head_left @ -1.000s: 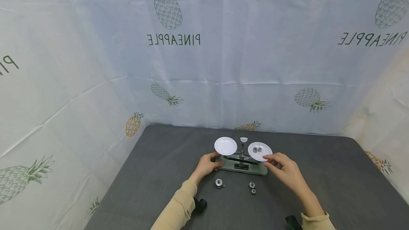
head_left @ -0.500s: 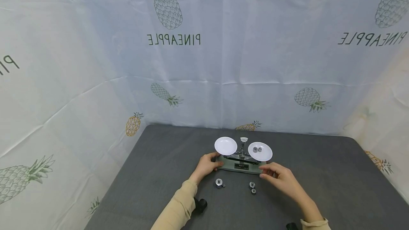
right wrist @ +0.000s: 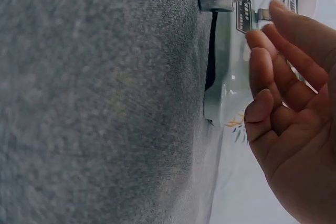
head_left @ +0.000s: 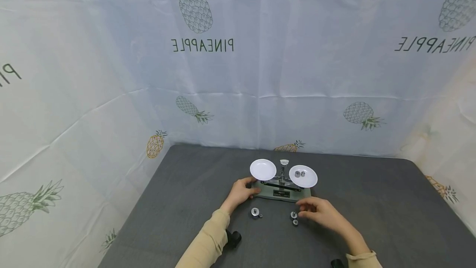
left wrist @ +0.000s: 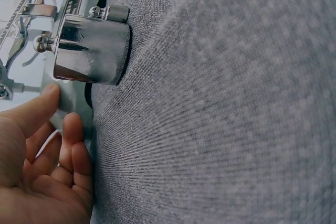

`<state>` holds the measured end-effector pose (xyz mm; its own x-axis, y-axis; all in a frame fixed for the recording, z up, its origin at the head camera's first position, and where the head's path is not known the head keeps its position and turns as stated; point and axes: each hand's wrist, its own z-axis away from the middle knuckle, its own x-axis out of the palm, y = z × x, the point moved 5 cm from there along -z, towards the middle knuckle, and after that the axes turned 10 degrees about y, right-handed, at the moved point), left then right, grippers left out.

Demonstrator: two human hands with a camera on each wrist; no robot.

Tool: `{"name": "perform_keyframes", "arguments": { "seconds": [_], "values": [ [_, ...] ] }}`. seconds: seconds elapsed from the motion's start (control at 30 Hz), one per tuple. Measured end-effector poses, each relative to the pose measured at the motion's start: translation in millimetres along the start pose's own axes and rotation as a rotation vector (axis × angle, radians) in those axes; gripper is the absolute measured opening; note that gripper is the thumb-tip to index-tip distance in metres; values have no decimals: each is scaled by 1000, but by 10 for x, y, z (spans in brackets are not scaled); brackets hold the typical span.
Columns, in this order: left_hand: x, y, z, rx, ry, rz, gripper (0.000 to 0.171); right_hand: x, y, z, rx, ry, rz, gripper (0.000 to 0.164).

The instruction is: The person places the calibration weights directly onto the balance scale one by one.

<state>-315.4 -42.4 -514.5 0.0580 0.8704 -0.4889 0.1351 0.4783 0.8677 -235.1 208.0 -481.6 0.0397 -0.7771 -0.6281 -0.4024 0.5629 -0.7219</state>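
Two hands at the scale [head_left: 281,194], which stands nr the middle of the bench's far edge. R hand [head_left: 321,212] has moved: 1 s ago its fingers were at the rim of the R pan [head_left: 305,182]; now it's lower, toward the near edge, just beside the front R weights [head_left: 293,216]. Its fingers are loosely bent, thumb apart, nothing pinched; can't tell from the head view if they touch a weight. L hand [head_left: 239,192] hasn't shifted: thumb & fingers pinch the L end of the scale's base.

Pan weights [head_left: 297,174], a pair side by side, same spot as before; L pan [head_left: 262,170] bare. Between scale & near edge: a big weight [head_left: 255,213] w/ a tiny weight [head_left: 261,216] beside it, L of the front R pair. In the L wrist view the big one hides part of the base; in the R wrist view fingers cover some of it.

Bench [head_left: 208,181] is dark grey, clothlike. Behind it, pale cloth [head_left: 238,73] w/ pineapple prints, lettering reversed.
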Motion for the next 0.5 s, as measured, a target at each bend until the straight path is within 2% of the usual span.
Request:
{"name": "perform_keyframes", "arguments": {
  "seconds": [0.13,0.33,0.5],
  "values": [
    [2,-9,-6,-1,2,1,45,47,38,-17,-4,-45,1,25],
    [-1,-1,-8,11,6,-13,44,111,75,-41,39,-123,0,27],
    [0,-8,-12,12,6,-18,44,156,72,-39,29,-155,-21,23]
  ]
}}
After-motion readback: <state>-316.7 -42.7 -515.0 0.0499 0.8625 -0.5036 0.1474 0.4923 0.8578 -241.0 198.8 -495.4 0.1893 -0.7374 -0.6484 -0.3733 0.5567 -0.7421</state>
